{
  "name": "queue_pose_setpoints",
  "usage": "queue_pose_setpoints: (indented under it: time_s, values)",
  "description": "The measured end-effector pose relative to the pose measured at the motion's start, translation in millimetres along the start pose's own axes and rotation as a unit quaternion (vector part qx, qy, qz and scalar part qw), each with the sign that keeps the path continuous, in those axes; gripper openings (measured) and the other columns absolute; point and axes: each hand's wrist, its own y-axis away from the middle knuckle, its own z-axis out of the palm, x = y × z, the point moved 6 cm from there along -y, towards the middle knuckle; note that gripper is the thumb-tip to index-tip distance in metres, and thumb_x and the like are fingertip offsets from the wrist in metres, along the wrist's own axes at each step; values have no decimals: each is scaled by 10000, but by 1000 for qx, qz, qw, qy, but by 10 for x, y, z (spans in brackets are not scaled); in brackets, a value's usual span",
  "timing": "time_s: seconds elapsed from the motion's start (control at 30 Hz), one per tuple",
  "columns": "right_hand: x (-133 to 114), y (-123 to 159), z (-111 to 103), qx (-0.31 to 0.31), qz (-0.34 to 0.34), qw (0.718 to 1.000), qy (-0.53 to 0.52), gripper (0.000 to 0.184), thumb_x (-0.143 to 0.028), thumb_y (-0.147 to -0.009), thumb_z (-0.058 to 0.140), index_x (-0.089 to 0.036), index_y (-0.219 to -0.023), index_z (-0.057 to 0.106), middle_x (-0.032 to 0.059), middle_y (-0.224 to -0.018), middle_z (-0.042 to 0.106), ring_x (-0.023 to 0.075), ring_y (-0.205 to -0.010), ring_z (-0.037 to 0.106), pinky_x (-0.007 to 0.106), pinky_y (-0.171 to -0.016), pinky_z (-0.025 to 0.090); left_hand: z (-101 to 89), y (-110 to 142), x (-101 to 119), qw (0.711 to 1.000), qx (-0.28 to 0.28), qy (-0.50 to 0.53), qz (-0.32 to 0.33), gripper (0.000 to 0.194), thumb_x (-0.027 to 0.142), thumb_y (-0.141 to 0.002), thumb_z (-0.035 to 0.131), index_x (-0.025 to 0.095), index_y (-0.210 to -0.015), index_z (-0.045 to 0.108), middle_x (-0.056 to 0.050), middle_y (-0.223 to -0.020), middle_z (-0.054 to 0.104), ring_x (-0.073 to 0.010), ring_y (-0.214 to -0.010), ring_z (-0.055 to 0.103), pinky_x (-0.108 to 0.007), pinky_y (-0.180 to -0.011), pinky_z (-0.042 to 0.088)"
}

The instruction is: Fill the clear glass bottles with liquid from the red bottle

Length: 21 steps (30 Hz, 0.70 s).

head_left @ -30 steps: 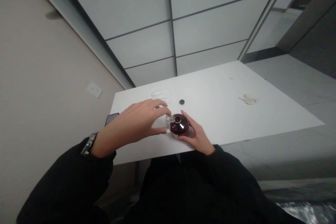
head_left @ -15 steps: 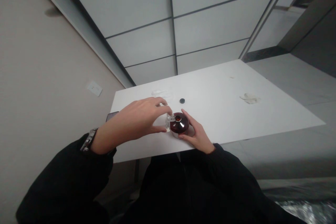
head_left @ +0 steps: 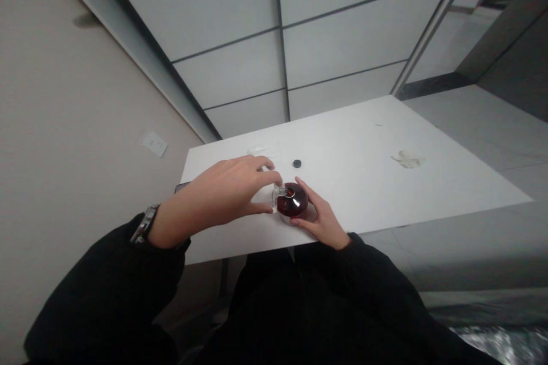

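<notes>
White tabletop (head_left: 363,154) is lying beneath a dark red round bottle (head_left: 292,200), and the right hand (head_left: 319,218) is cupping the bottle's body. The left hand (head_left: 218,188) is pinching a clear cap (head_left: 277,198) at the bottle's side, both grips barely shifting from a moment ago.

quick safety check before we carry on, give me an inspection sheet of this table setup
surface: white table
job's things: round glass bottle of dark red liquid; clear glass neck or stopper, cannot tell which
clutter: small black disc; clear film; crumpled pale scrap; dark phone, partly behind the left forearm
grips: left hand closed around the clear glass neck or stopper; right hand around the bottle
cables: nothing seen
surroundings: wall with white socket plate; grey panels beyond the table
</notes>
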Motion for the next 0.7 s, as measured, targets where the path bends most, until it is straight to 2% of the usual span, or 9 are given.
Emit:
queue_pose_setpoints:
  time_s: [0.2,0.47,0.7]
  values:
    - [1,5,-2,-1,4,1000,0,940,-499,-828,833,-287,-1623,377,120,-1607,521,358,-1491,489,595,-1258,358,-20,-6,8,1000,-3,-8,1,351,425,-925,733,282,-1240,675,-76,-1391,652,-283,-1193,663,-357,-914,527]
    - [30,12,-7,4,2,1000,4,943,-514,-825,833,-279,-1620,383,121,-1613,513,347,-1494,488,572,-1262,365,-43,-17,24,999,-19,-40,-1,374,423,-906,762,282,-1239,664,-84,-1397,653,-304,-1201,658,-368,-884,531]
    - [37,13,-13,4,-7,1000,8,939,-516,-826,832,-291,-1619,381,123,-1625,496,354,-1502,475,591,-1258,364,-57,-2,23,999,-4,-40,10,350,436,-913,749,281,-1217,675,-79,-1360,667,-294,-1176,663,-364,-902,517]
